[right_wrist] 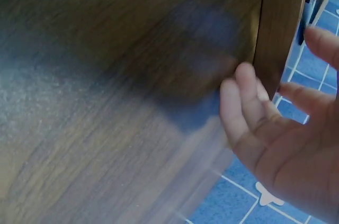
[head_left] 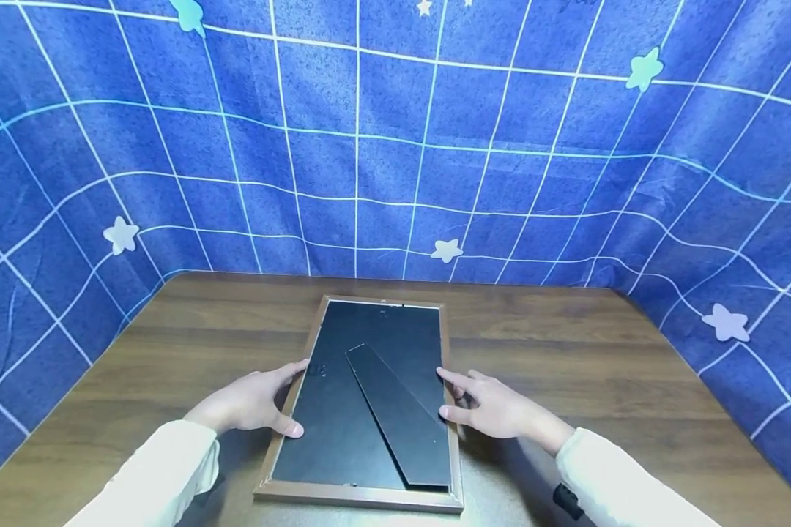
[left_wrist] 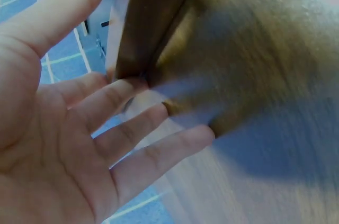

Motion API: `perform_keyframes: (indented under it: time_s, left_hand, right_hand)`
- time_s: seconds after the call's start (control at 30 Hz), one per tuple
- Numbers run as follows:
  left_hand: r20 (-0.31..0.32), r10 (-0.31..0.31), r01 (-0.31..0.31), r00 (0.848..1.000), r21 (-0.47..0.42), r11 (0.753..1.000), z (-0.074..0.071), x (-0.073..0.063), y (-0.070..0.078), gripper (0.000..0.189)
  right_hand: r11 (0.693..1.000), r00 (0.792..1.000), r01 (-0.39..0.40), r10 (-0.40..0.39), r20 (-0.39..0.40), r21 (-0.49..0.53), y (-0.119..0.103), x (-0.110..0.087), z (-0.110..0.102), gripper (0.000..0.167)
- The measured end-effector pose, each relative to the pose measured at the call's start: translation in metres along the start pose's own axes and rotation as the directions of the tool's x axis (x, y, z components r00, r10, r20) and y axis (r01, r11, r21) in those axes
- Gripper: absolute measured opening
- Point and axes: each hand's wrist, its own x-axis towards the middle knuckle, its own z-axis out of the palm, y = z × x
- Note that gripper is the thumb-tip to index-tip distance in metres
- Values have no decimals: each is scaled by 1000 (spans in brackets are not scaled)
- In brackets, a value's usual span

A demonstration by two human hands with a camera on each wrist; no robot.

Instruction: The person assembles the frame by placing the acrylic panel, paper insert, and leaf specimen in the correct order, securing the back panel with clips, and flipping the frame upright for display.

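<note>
A picture frame (head_left: 362, 496) with a brown and silvery rim lies back side up on the table, a black backing board (head_left: 329, 446) set in it. The long black stand leg (head_left: 398, 421) slants across the board. My left hand (head_left: 253, 399) is at the frame's left side, thumb over the rim; in the left wrist view its fingers reach fairly straight towards the frame's side (left_wrist: 153, 17). On the opposite side, my right hand (head_left: 501, 406) touches the right rim with index finger and thumb. The right wrist view shows its other fingers loosely bent beside the frame's edge (right_wrist: 280, 28).
The brown wood-grain table (head_left: 567, 329) spreads around the frame. Behind it and at both sides hangs a blue curtain (head_left: 382, 168) with white grid lines and stars. A small black object (head_left: 568, 501) shows at the right sleeve.
</note>
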Motion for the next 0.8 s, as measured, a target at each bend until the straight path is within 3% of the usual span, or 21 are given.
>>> perform_keyframes:
  time_s: [0.17,0.3,0.53,0.8]
  left_hand:
    - [-16,-16,17,1000,61,998,7,1,4,109]
    - [-32,-28,31,999,97,995,11,2,6,109]
    - [-57,7,-3,998,69,998,15,5,16,107]
    - [-55,11,-5,998,92,996,17,15,29,104]
  right_hand:
    - [998,998,6,-10,-62,-59,1,1,-1,56]
    - [999,995,0,-4,-103,-42,4,2,-1,52]
    - [991,980,-133,136,-146,29,7,5,-1,68]
    - [978,968,-211,209,-138,4,12,7,-7,67]
